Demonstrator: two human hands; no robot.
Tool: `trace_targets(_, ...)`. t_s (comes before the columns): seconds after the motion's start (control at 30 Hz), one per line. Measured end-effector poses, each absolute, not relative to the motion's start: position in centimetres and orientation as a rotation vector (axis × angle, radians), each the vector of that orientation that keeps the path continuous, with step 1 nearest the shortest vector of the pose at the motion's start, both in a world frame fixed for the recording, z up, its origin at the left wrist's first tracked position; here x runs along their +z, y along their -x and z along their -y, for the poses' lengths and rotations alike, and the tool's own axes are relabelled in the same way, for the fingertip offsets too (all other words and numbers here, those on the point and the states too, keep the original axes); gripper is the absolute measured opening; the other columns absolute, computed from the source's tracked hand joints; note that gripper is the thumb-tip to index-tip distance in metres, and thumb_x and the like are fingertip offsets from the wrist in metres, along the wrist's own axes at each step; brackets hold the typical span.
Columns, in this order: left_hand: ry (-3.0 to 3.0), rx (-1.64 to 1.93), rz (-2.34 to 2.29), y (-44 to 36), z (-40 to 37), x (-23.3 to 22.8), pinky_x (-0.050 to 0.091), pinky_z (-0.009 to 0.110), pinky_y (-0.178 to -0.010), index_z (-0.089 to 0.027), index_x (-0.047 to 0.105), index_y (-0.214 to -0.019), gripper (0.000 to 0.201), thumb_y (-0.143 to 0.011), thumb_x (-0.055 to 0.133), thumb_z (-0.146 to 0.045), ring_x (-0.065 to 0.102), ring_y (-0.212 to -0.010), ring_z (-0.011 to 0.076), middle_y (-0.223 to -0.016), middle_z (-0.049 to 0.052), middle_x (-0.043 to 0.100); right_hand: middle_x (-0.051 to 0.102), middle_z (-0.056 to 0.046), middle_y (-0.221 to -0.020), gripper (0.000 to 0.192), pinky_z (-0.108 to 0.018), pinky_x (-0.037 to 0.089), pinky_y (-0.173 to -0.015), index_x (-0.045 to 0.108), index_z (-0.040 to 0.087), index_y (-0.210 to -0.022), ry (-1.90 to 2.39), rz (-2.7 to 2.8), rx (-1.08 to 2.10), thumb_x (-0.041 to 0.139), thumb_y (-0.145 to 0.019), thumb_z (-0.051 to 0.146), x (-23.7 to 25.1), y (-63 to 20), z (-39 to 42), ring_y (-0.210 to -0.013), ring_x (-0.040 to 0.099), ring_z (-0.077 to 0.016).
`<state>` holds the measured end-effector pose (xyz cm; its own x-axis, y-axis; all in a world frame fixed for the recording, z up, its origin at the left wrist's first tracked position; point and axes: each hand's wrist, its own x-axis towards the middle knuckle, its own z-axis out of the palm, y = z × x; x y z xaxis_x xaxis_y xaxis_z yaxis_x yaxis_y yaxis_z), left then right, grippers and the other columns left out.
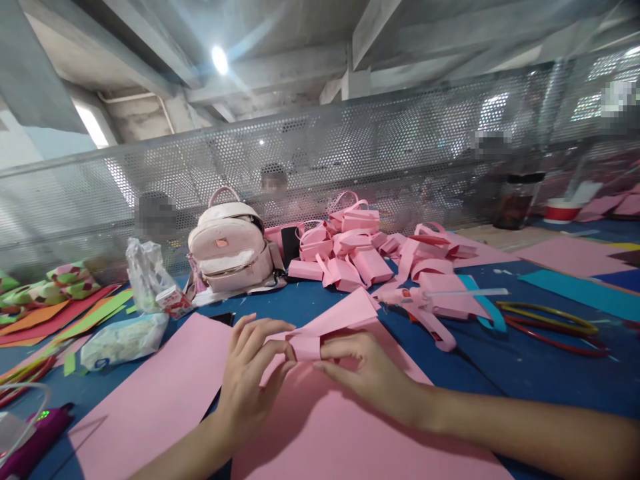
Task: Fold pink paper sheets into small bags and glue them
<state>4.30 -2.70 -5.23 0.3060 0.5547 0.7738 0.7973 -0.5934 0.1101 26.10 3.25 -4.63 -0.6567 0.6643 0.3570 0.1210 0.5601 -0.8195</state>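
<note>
Left hand: our left hand (257,367) has its thumb and fingers curled in a pinch on the left end of a small, boxy, folded piece of pink paper (306,349).
Right hand: our right hand (363,370) pinches the right end of the same piece between thumb and bent fingers.
Folded piece: we have it between our two hands, above a large flat sheet of pink paper (320,427); a long flap slants up from it to the right.
Second sheet: to the left of our left hand we see another flat pink paper sheet (160,387) on the blue tabletop (550,367).
Pile: beyond our hands we have a heap of folded pink paper boxes with strip handles (367,263).
Glue gun: just beyond our right hand we see a pink plastic glue gun (425,317) with a translucent stick, lying near the pile.
Right side: we have thin yellow and red loops (590,329), near a flat bright-blue paper strip (585,293).
Left side: we see a pale pink backpack (233,247), a clear crumpled plastic bag (147,277), a small red-and-white carton (174,301) and a soft, pale, plastic-wrapped packet (125,340).
Corner: at our lower left lies a magenta device with green lit marks (43,433).
Back: we face a grey perforated metal screen (320,153).
</note>
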Motion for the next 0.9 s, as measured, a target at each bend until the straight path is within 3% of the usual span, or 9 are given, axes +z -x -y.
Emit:
trace_targets(0.13, 2.402, -1.198, 1.294, -4.44, 2.81, -5.15, 0.029, 0.044, -0.108, -0.024, 0.058, -0.093, 0.014, -0.099, 0.052, -0.013, 0.06, -0.111, 0.0227, -0.119, 0.007, 0.068, 0.069, -0.004, -0.07, 0.044, -0.028, 0.043, -0.069, 0.075, 0.018, -0.076, 0.561, 2.218, 0.858, 0.054, -0.1, 0.049, -4.45, -26.39, -3.49, -0.07, 0.056, -0.0181)
trace_targets(0.4, 2.525, -1.327, 1.318, -4.53, 2.81, -5.03, 0.025, 0.04, -0.108, -0.024, 0.056, -0.093, 0.013, -0.1, 0.052, -0.014, 0.055, -0.112, 0.0219, -0.121, 0.005, 0.062, 0.068, -0.001, -0.068, 0.044, -0.026, 0.037, -0.065, 0.072, 0.018, -0.074, 0.506, 2.263, 0.657, 0.051, -0.104, 0.042, -4.91, -26.52, -3.83, -0.065, 0.054, -0.0145)
trace_targets(0.67, 2.588, -1.437, 1.397, -4.53, 2.65, -5.1, 0.032, 0.035, -0.099, -0.025, 0.056, -0.091, 0.013, -0.1, 0.054, -0.016, 0.052, -0.113, 0.021, -0.122, 0.002, 0.059, 0.077, -0.003, -0.081, 0.037, -0.025, 0.042, -0.068, 0.078, 0.018, -0.088, 0.433, 2.228, 0.681, 0.052, -0.104, 0.04, -4.46, -26.54, -3.78, -0.071, 0.063, -0.0158)
trace_targets(0.9, 2.6, -1.449, 1.394, -4.55, 2.6, -5.2, 0.033, 0.035, -0.099, -0.025, 0.057, -0.09, 0.013, -0.1, 0.054, -0.016, 0.051, -0.112, 0.0213, -0.121, 0.002, 0.059, 0.076, -0.003, -0.078, 0.039, -0.026, 0.041, -0.067, 0.078, 0.018, -0.084, 0.437, 2.233, 0.645, 0.053, -0.104, 0.04, -4.6, -26.52, -3.92, -0.069, 0.062, -0.0159)
